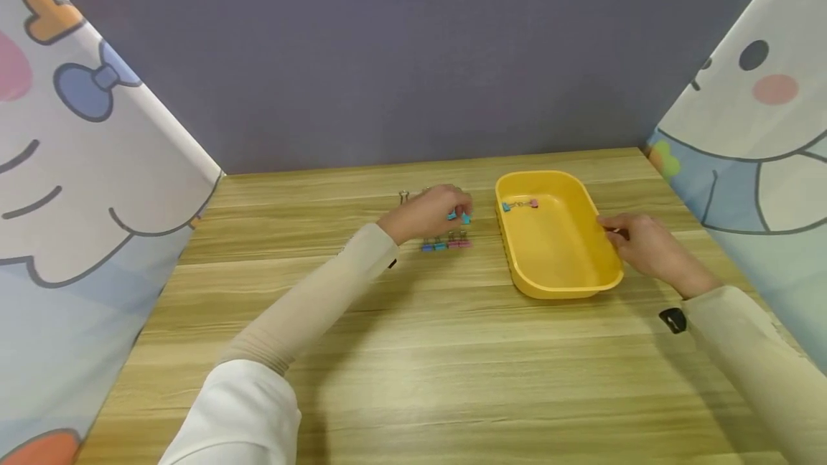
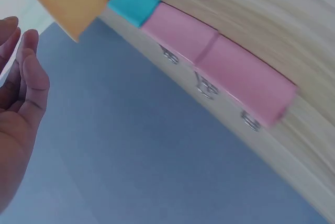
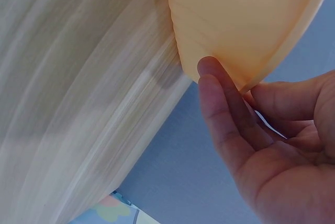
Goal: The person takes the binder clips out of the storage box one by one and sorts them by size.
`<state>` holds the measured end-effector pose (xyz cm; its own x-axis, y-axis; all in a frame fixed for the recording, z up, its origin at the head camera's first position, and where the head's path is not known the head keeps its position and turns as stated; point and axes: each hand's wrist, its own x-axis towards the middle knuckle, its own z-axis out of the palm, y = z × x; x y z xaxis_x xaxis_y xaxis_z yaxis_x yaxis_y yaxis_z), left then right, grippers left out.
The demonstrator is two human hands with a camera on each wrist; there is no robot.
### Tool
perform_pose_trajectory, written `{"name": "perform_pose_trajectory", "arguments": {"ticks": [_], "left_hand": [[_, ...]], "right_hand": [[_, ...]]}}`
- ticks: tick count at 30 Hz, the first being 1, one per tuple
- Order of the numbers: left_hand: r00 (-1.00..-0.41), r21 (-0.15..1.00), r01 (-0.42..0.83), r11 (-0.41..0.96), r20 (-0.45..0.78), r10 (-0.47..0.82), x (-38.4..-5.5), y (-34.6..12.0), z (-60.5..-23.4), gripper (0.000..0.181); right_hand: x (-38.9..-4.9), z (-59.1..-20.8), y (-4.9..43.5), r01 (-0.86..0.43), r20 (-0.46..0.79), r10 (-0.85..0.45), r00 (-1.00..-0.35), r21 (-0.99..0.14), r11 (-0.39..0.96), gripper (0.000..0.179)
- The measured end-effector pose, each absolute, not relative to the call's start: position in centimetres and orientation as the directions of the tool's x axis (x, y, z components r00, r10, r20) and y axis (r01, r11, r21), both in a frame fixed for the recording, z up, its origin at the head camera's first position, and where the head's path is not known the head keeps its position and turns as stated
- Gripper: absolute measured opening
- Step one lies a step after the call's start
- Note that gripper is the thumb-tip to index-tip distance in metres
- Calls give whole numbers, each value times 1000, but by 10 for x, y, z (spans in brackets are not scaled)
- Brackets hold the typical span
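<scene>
My left hand [image 1: 429, 212] reaches over the rows of small binder clips, its fingertips bent down around a teal binder clip [image 1: 466, 219]. Another teal clip [image 1: 451, 215] lies just beside those fingers. In the left wrist view my bent fingers show at the left edge, next to a row of one teal clip [image 2: 134, 5] and two pink clips [image 2: 246, 80]. On the right, my right hand [image 1: 642, 242] grips the rim of a yellow plastic basket [image 1: 558, 289]. Its thumb and fingers pinch the basket's edge [image 3: 285, 59] in the right wrist view.
Inside the basket lie a blue clip [image 1: 507, 207] and a pink clip [image 1: 533, 203]. A nearer row holds blue, teal and pink clips [image 1: 459, 243] on the wooden table [image 1: 413, 379]. A grey panel [image 1: 413, 56] stands behind, with cartoon-printed cloth [image 1: 762, 185] at both sides.
</scene>
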<state>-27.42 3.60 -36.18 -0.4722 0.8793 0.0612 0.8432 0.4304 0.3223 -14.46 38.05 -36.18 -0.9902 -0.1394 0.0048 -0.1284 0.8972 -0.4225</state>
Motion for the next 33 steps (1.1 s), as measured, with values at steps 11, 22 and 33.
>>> {"name": "perform_pose_trajectory", "arguments": {"ticks": [11, 22, 33], "left_hand": [[-434, 294, 870, 396, 76, 898, -279, 81, -360, 19], [-421, 211, 888, 408, 17, 907, -289, 130, -361, 22], [-511, 174, 842, 510, -42, 858, -297, 154, -376, 25]], "right_hand": [[-147, -363, 379, -134, 16, -140, -990, -420, 897, 33], [-147, -364, 380, -157, 47, -151, -987, -423, 893, 31], [-146, -360, 375, -142, 18, -149, -989, -430, 892, 32]]}}
